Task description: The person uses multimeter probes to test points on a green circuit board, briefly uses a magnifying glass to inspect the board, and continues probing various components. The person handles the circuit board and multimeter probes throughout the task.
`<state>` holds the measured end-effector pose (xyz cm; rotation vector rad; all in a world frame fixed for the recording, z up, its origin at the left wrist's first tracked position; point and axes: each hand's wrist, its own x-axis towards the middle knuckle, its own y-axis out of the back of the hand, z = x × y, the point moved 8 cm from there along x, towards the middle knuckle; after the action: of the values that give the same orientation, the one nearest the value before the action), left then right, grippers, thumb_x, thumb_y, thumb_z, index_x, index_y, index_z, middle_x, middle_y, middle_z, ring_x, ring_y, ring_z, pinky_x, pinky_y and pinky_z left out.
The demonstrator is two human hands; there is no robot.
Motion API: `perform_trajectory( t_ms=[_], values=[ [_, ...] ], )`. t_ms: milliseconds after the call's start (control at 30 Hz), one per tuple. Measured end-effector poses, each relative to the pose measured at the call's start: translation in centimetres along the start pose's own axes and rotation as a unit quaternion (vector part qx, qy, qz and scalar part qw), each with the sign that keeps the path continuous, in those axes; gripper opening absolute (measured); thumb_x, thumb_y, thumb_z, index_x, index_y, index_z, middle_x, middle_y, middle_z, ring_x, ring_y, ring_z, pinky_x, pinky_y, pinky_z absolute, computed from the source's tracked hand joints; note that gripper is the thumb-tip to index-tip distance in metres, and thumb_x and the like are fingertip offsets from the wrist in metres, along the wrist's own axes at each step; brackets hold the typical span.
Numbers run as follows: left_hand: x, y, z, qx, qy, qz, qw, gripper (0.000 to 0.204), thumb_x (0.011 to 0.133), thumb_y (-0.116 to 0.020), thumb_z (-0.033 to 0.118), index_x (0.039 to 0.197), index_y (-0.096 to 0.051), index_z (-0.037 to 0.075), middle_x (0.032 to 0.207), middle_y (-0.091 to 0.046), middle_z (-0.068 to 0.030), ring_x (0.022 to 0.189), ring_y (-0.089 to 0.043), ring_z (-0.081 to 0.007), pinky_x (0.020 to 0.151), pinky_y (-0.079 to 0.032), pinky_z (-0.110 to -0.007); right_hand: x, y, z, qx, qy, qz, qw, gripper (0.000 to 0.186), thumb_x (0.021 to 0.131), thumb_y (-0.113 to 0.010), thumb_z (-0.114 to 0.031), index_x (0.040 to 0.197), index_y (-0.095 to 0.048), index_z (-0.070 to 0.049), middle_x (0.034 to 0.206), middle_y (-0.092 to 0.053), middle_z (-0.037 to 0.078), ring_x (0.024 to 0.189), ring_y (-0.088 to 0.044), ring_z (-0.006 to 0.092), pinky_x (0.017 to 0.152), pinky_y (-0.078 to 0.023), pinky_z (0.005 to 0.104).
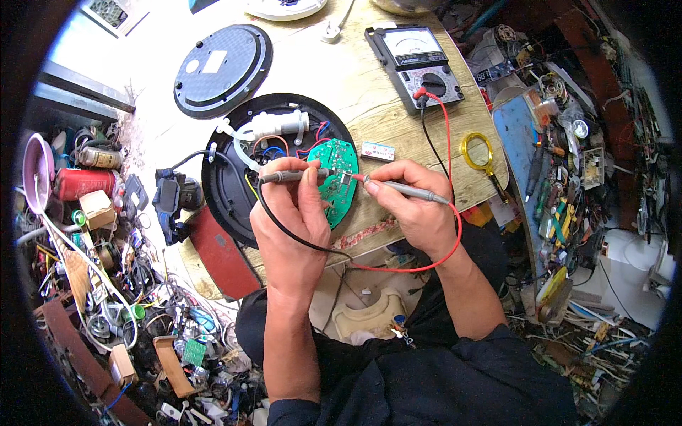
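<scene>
Probes on green circuit board, which sits inside an opened round black housing near the front edge of the surface, left of centre. Left hand pinched shut around the black probe, tip on the board; right hand pinched shut around the red probe, its tip meeting the board from the right. Tips close together, both apparently touching a small component, exact contact too small to tell. Black lead loops under the left wrist, red lead runs up to the analog multimeter at the back edge.

Handling, as a judgement: board looks light, stiff, fragile, tethered by thin wires; best held by its bare edges, not the parts. Probes are light, rigid, slim; grip on the insulated barrels, clear of the metal tips.

Also in the housing: white pump-like part with clear tubing. Removed round black cover lies toward the back left corner. Yellow magnifying glass near the right edge. Small white label-like box just right of the board. Dense clutter of parts and wires lies off both sides of the surface.
</scene>
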<state>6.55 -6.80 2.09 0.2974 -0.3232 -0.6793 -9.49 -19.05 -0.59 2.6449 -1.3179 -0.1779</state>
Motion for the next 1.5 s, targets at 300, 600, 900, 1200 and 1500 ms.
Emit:
perform_trajectory(
  t_ms=[300,600,900,1200,1500],
  values=[
    [-0.03,-0.27,-0.43,0.012,0.010,-0.034,0.999,0.022,0.112,-0.061,0.013,0.124,-0.057,-0.005,0.107,-0.079,-0.0164,0.089,-0.077,-0.0176,0.068,-0.063,-0.029,-0.06,0.16,-0.53,-0.025,0.000,-0.007,1.000,0.010,0.095,-0.078,-0.008,0.100,-0.078,0.000,0.079,-0.075,0.004,0.068,-0.066,0.0070,0.059,-0.051,0.0274],
    [0.13,-0.12,-0.81,-0.002,0.009,-0.025,1.000,0.020,0.111,-0.061,0.012,0.122,-0.058,-0.005,0.106,-0.079,-0.0164,0.080,-0.074,-0.0140,0.065,-0.061,-0.027,-0.24,0.03,0.22,-0.019,0.034,0.012,0.999,0.007,0.095,-0.078,-0.006,0.098,-0.076,0.000,0.075,-0.072,0.003,0.065,-0.063,0.0062,0.057,-0.049,0.0267],
    [0.15,-0.05,-0.58,-0.021,0.022,-0.006,1.000,0.021,0.112,-0.062,0.014,0.119,-0.061,-0.006,0.105,-0.077,-0.0148,0.076,-0.073,-0.0144,0.063,-0.060,-0.026,-0.40,-0.06,0.09,-0.011,0.003,0.009,1.000,0.007,0.095,-0.078,-0.005,0.098,-0.076,0.001,0.076,-0.072,0.002,0.067,-0.061,0.0037,0.058,-0.048,0.0243],
    [0.28,-0.33,-0.56,-0.031,0.028,0.016,0.999,0.013,0.107,-0.065,0.006,0.114,-0.060,-0.003,0.084,-0.072,-0.0165,0.068,-0.073,-0.0252,0.060,-0.055,-0.037,-0.35,-0.06,0.13,-0.015,0.007,0.007,1.000,0.007,0.095,-0.078,-0.004,0.098,-0.076,0.001,0.074,-0.071,0.000,0.064,-0.060,0.0033,0.055,-0.047,0.0241],
    [0.29,-0.18,-0.48,-0.035,0.015,0.022,0.999,0.013,0.108,-0.065,0.006,0.115,-0.059,-0.003,0.084,-0.072,-0.0170,0.069,-0.073,-0.0249,0.061,-0.056,-0.037,-0.34,0.01,0.10,-0.013,0.009,0.007,1.000,0.007,0.094,-0.078,-0.004,0.099,-0.075,0.001,0.075,-0.072,0.001,0.065,-0.061,0.0041,0.056,-0.048,0.0242]
  ],
)
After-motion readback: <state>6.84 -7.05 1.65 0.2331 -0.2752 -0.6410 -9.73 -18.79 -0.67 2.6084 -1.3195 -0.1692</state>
